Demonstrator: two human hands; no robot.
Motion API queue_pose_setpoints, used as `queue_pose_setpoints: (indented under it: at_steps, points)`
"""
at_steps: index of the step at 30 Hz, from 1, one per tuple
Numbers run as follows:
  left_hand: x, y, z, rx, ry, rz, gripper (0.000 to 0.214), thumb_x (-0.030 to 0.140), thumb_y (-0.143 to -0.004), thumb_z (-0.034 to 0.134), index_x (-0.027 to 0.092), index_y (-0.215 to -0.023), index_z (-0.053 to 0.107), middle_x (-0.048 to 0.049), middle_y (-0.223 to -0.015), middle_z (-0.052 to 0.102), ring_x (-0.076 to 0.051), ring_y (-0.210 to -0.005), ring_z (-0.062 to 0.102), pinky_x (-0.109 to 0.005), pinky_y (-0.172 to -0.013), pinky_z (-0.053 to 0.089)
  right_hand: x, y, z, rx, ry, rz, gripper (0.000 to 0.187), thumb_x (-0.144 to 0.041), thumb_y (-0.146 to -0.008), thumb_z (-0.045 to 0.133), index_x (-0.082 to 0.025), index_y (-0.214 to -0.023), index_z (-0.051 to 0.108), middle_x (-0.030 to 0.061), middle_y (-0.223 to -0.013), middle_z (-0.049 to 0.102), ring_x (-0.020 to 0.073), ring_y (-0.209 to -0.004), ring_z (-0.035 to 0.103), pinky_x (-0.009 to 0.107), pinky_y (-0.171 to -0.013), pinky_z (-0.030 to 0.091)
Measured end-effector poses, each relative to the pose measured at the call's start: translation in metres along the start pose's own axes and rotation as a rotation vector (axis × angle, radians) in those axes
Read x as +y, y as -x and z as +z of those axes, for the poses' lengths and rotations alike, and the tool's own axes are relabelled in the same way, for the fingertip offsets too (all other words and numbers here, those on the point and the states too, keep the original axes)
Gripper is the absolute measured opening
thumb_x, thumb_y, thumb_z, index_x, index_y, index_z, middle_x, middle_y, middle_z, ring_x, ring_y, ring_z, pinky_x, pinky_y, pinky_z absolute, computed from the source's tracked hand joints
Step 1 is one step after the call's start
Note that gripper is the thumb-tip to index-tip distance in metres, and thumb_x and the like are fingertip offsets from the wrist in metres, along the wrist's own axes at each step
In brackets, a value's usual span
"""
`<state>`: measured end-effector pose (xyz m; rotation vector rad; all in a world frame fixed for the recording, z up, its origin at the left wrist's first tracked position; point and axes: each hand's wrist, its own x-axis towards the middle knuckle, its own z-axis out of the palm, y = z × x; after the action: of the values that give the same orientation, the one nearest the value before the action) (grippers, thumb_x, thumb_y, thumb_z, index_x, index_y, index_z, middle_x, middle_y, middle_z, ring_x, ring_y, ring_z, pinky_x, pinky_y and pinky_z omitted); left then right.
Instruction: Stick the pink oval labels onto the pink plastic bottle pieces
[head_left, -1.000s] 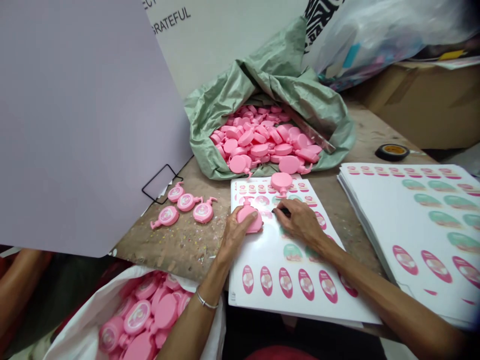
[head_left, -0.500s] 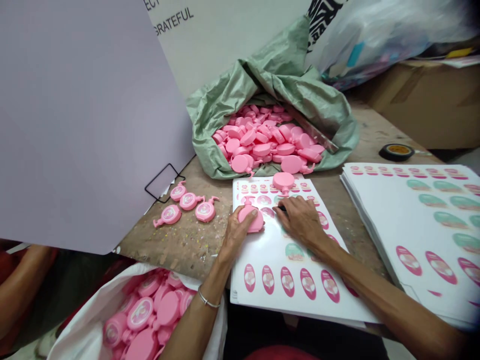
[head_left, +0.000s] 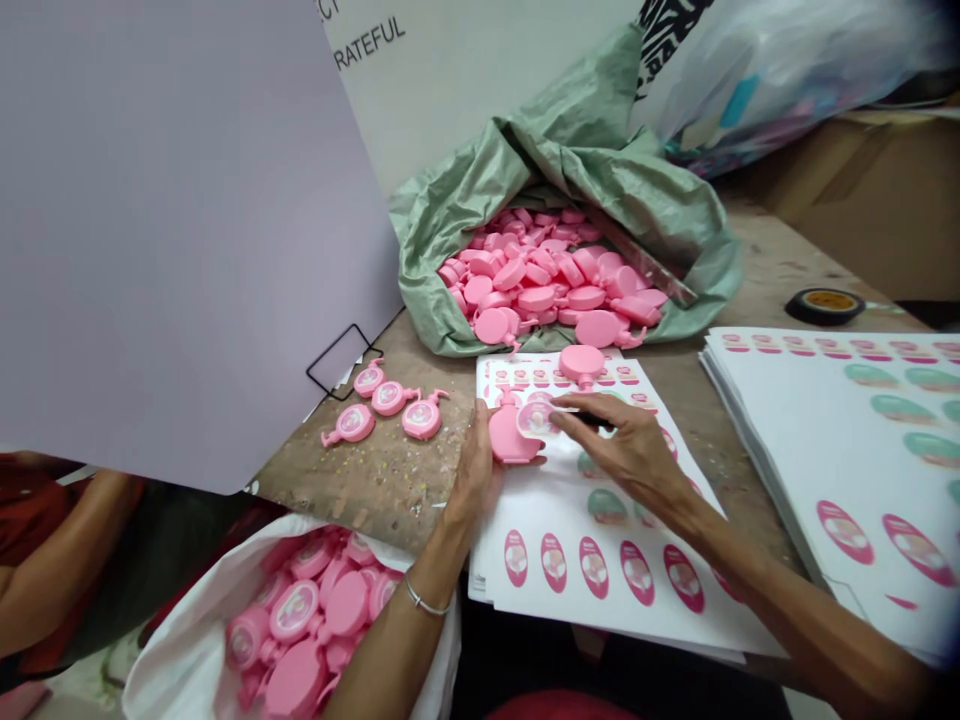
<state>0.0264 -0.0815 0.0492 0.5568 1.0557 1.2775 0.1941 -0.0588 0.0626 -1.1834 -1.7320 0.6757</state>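
Left hand (head_left: 472,475) curled around a pink bottle-shaped cap (head_left: 508,440) at the left edge of the sticker sheet (head_left: 592,590), while the right hand (head_left: 622,455) pinched narrowly on a round label (head_left: 535,419) over that cap. Beyond the sheet sat a green sack (head_left: 592,170) heaped with pink caps (head_left: 540,280); three labelled caps (head_left: 390,400) lay left of the sheet, above a white bag (head_left: 442,670).
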Motion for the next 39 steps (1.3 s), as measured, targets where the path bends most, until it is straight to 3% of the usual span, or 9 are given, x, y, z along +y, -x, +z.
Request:
queue_pose_setpoints:
  at_steps: [6, 14, 30, 35, 39]
  points:
    - [0.013, 0.017, 0.01, -0.12, 0.027, 0.012, 0.058, 0.062, -0.089, 0.04, 0.012, -0.107, 0.064, -0.013, -0.103, 0.07, -0.025, -0.094, 0.067, -0.039, -0.074, 0.059, -0.02, 0.007, 0.006, -0.025, 0.051, -0.162, 0.018, -0.034, -0.084, 0.063, -0.021, -0.093, 0.072, 0.0038, -0.079, 0.071, 0.0164, -0.069, 0.06, 0.033, -0.068, 0.05]
    - [0.014, 0.021, 0.011, -0.107, 0.053, 0.005, 0.055, 0.058, -0.092, 0.037, 0.012, -0.106, 0.064, -0.0112, -0.102, 0.07, -0.024, -0.096, 0.066, -0.038, -0.076, 0.059, -0.024, 0.009, 0.003, -0.004, 0.141, -0.24, 0.019, -0.034, -0.085, 0.062, -0.021, -0.094, 0.072, 0.0048, -0.08, 0.07, 0.0167, -0.07, 0.059, 0.033, -0.068, 0.049]
    - [0.016, 0.018, 0.012, -0.081, 0.074, -0.01, 0.055, 0.059, -0.091, 0.039, 0.012, -0.105, 0.064, -0.0117, -0.1, 0.07, -0.024, -0.093, 0.067, -0.039, -0.075, 0.059, -0.025, 0.008, 0.006, 0.016, 0.197, -0.264, 0.021, -0.036, -0.086, 0.06, -0.021, -0.095, 0.072, 0.0054, -0.078, 0.069, 0.0184, -0.07, 0.059, 0.035, -0.07, 0.047]
    - [0.018, 0.019, 0.012, -0.153, 0.074, 0.013, 0.056, 0.061, -0.089, 0.043, 0.012, -0.107, 0.063, -0.0123, -0.101, 0.069, -0.027, -0.097, 0.066, -0.042, -0.077, 0.058, -0.027, 0.008, 0.007, 0.024, 0.272, -0.3, 0.023, -0.038, -0.088, 0.058, -0.021, -0.096, 0.072, 0.0055, -0.078, 0.068, 0.0192, -0.073, 0.06, 0.035, -0.072, 0.045]
    - [0.022, 0.027, 0.009, -0.247, 0.001, 0.07, 0.04, 0.043, -0.078, 0.069, 0.014, -0.105, 0.06, -0.0087, -0.1, 0.068, -0.024, -0.092, 0.066, -0.042, -0.079, 0.058, -0.032, 0.008, 0.005, 0.025, 0.462, -0.4, 0.025, -0.036, -0.091, 0.053, -0.018, -0.096, 0.071, 0.0061, -0.073, 0.063, 0.0187, -0.07, 0.055, 0.035, -0.069, 0.04]
